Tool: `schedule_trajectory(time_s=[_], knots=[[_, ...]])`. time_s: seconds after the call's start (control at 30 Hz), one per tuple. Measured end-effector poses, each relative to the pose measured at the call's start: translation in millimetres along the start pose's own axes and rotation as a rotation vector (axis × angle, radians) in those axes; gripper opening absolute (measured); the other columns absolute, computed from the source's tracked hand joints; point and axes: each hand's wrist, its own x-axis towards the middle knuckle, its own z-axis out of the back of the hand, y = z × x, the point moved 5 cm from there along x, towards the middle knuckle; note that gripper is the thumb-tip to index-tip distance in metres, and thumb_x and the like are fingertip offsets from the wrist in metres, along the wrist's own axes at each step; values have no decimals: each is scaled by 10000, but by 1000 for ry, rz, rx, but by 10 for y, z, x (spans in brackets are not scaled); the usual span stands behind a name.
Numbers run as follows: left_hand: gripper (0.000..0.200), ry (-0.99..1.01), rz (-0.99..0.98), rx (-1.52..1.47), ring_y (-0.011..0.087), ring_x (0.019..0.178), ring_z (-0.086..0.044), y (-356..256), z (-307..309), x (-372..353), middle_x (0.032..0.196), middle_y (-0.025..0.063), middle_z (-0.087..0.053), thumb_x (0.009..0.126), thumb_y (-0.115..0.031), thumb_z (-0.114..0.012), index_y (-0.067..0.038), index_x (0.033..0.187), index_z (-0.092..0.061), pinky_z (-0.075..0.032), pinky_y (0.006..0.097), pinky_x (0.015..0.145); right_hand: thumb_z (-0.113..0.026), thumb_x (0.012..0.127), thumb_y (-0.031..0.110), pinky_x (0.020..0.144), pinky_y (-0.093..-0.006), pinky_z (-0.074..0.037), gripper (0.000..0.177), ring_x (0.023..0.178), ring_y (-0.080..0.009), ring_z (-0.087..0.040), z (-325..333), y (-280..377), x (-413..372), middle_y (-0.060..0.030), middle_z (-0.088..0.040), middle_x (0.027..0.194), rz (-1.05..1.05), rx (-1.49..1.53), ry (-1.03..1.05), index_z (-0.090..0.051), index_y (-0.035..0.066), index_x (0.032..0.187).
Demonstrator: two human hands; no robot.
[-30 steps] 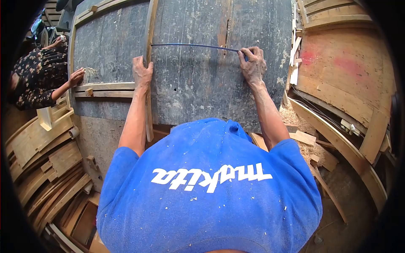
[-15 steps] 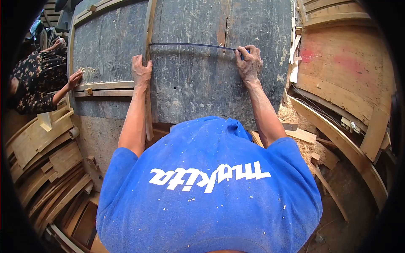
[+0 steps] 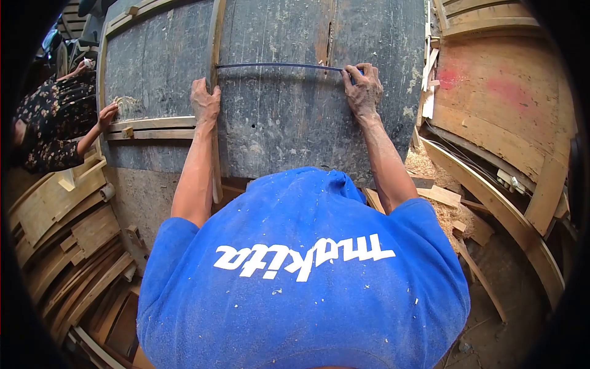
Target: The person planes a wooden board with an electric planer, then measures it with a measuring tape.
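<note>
My left hand [image 3: 205,103] is closed at the long upright wooden strip [image 3: 215,49], its fingers curled on the left side and its thumb against the wood. In my right hand [image 3: 363,93] is a tape measure, mostly hidden by the fingers, with a bit of its blue case showing. Its dark blade [image 3: 270,64] runs straight across the worn grey tabletop [image 3: 283,117] from the strip to my right hand.
A person in a dark floral garment [image 3: 55,117] is at the left, one hand on the table edge beside joined wooden bars [image 3: 153,129]. Stacked boards [image 3: 92,270] lie lower left. At right are a reddish-stained wooden panel [image 3: 491,92], offcuts [image 3: 439,195] and shavings.
Almost nothing differs. The view has shifted slightly; both my hands keep their places on the strip and the tape measure, and the blade stays stretched out.
</note>
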Motion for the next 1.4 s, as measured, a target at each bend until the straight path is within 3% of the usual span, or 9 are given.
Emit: schedule_trajectory(time_s=[1.03,1.33,1.4], knots=[[357,19,-11,-23,410,995,-617,-8,20,26,1045,213,-613,818,-108,-755,73,1091,-613,-507,466,859,-755,894,296,781,-410,-542,154,964,-230,-617,12,-9,14,-22,-624,1006,8,14,-2,-755,201,1015],[496,-30,-103,78,430,1013,-621,-21,-116,644,1069,253,-628,816,-261,-809,58,1154,-634,-510,478,888,-746,904,337,789,-405,-559,162,994,-239,-623,-28,-323,926,-22,-640,1013,-22,-6,-98,-778,220,1012],[482,63,6,96,436,1015,-620,-61,-171,847,1068,257,-629,828,-281,-799,55,1133,-636,-508,487,884,-741,908,352,792,-404,-560,175,1000,-234,-624,-112,-369,1076,-20,-644,1020,0,-38,-109,-780,225,1021]])
